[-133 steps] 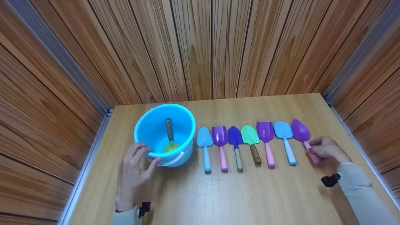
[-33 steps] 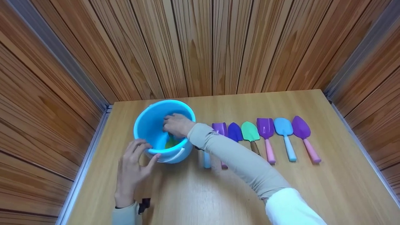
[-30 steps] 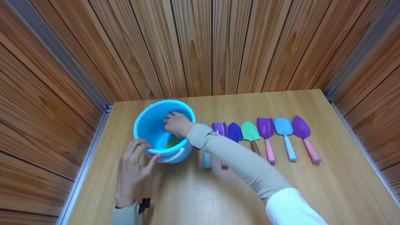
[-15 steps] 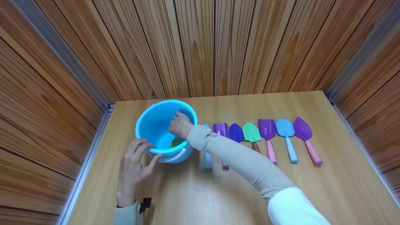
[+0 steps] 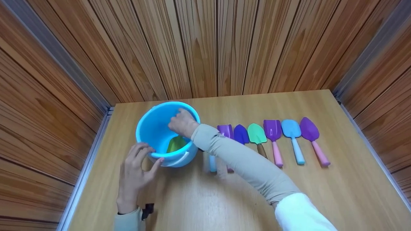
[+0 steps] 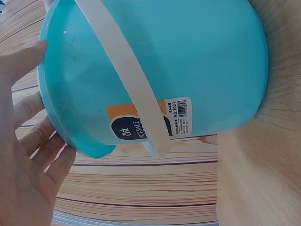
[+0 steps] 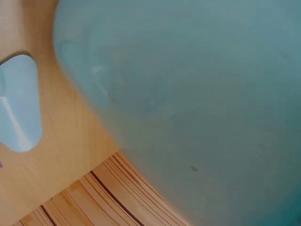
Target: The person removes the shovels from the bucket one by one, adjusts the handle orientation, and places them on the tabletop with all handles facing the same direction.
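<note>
A light blue bucket with a white handle stands at the table's left, tilted in appearance by the viewing angle. My left hand holds its near left rim, thumb outside and fingers over the edge; the left wrist view shows the same hand along the rim. Inside the bucket, my right hand has curled fingers around the handle of a trowel, which it hides. Only the trowel's yellow-green blade shows, below the hand. The right wrist view is mostly filled by the bucket's wall.
Right of the bucket, several trowels and scoops lie in a row, from a purple scoop and a green trowel to a purple trowel at the end. My right sleeve covers some handles. Wood-panelled walls surround the table.
My right hand has left the purple trowel at the far right and reached into the bucket. The yellow-green blade has shifted and shows more. My left hand has stayed on the rim.
</note>
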{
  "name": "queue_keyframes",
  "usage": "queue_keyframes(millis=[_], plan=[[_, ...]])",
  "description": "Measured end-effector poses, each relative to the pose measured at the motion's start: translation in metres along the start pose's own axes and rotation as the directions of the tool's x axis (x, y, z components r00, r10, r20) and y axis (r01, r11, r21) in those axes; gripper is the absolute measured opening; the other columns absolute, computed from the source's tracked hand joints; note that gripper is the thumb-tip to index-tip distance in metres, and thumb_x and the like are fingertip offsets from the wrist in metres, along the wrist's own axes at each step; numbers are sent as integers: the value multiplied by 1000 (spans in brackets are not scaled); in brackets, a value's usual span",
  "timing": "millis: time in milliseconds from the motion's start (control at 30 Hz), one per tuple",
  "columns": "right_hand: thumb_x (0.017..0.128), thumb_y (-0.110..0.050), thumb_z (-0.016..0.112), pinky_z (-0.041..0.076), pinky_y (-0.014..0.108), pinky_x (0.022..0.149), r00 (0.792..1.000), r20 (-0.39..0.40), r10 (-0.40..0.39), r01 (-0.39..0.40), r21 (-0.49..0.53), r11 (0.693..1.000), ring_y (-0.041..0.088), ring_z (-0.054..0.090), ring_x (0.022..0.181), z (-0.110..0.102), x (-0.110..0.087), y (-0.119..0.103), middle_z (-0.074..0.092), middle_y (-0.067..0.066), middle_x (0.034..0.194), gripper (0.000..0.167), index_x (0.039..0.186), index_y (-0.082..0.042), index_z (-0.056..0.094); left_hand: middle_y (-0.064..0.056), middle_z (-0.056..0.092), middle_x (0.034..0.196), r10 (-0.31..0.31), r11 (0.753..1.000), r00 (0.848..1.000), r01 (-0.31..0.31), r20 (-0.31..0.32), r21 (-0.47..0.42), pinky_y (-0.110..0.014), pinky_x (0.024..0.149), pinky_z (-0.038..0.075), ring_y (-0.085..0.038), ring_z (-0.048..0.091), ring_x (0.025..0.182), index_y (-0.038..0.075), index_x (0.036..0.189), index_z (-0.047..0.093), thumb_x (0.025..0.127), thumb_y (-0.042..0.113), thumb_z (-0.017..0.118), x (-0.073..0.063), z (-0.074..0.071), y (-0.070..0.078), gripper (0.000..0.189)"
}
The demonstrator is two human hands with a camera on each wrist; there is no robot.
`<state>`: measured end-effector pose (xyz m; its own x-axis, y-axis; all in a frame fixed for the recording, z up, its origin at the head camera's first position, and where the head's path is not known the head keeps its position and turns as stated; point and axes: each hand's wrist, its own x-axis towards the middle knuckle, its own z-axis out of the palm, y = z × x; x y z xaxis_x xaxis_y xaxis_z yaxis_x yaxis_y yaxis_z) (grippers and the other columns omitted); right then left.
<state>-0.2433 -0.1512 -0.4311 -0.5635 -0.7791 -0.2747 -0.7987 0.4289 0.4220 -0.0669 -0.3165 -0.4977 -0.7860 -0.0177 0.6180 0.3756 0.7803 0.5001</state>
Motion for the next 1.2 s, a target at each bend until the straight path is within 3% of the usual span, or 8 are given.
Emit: queue_keyframes(millis=[133, 367, 533, 633, 733, 933, 1100, 1200], plan=[[105, -35, 66, 56, 29, 96, 999, -43, 2, -3, -27, 1000, 14, 61, 79, -7, -6, 5, 75, -3, 91, 19, 107, -21, 79, 0, 73, 123, -13, 1000, 1000, 13, 2, -12, -51, 96, 63, -17, 67, 119, 16, 112, 78, 85, 31, 92, -1, 0, 1, 34], [106, -30, 67, 57, 33, 99, 993, -112, 28, -35, -53, 998, 16, 58, 75, -16, -20, 18, 73, -1, 87, 17, 100, -20, 79, -8, 73, 120, -10, 1000, 1000, 10, 8, -13, -52, 95, 63, -19, 67, 118, 14, 112, 78, 85, 31, 92, 2, -1, 1, 35], [108, -27, 66, 56, 37, 105, 984, -176, 30, -35, -29, 999, 17, 66, 86, -18, -30, 28, 77, 0, 91, 19, 98, -19, 80, -4, 72, 120, 12, 1000, 1000, -12, 4, -7, -52, 95, 63, -19, 67, 116, 14, 112, 77, 84, 30, 92, 1, 0, 0, 36], [107, -22, 67, 52, 46, 115, 979, -199, 32, -37, -22, 999, 19, 73, 102, -22, -36, 34, 79, 1, 94, 18, 94, -19, 80, -2, 72, 121, -3, 1000, 1000, 4, 7, -7, -52, 96, 63, -19, 67, 116, 15, 112, 78, 85, 32, 92, 0, -1, 0, 35], [106, -18, 68, 51, 47, 116, 973, -226, 43, -49, -22, 999, 21, 74, 104, -26, -44, 41, 80, 2, 94, 18, 92, -17, 79, 0, 72, 121, -22, 1000, 1000, 22, 9, -10, -52, 97, 62, -17, 67, 116, 16, 112, 78, 86, 32, 91, -1, -1, 0, 34], [106, -16, 67, 60, 37, 89, 948, -306, 82, -97, -35, 995, 19, 67, 82, -27, -67, 61, 78, 3, 91, 19, 92, -15, 79, -1, 71, 121, -30, 1000, 999, 31, 25, -7, -49, 99, 62, -14, 65, 117, 14, 111, 77, 88, 36, 89, 1, 3, -1, 35], [105, -18, 69, 55, 30, 67, 934, -339, 112, -124, -13, 992, 17, 53, 68, -19, -89, 75, 75, 3, 85, 17, 92, -15, 79, 0, 70, 119, -70, 998, 996, 69, 54, 10, -48, 97, 63, -15, 66, 112, 16, 111, 77, 88, 38, 89, -4, 2, -1, 34], [103, -20, 73, 52, 30, 62, 930, -346, 124, -128, 11, 992, 18, 57, 68, -15, -99, 82, 77, 5, 91, 9, 104, -17, 81, 2, 70, 117, -105, 994, 993, 103, 59, 28, -50, 93, 64, -16, 68, 108, 17, 109, 77, 87, 38, 90, -10, -3, -1, 34]])
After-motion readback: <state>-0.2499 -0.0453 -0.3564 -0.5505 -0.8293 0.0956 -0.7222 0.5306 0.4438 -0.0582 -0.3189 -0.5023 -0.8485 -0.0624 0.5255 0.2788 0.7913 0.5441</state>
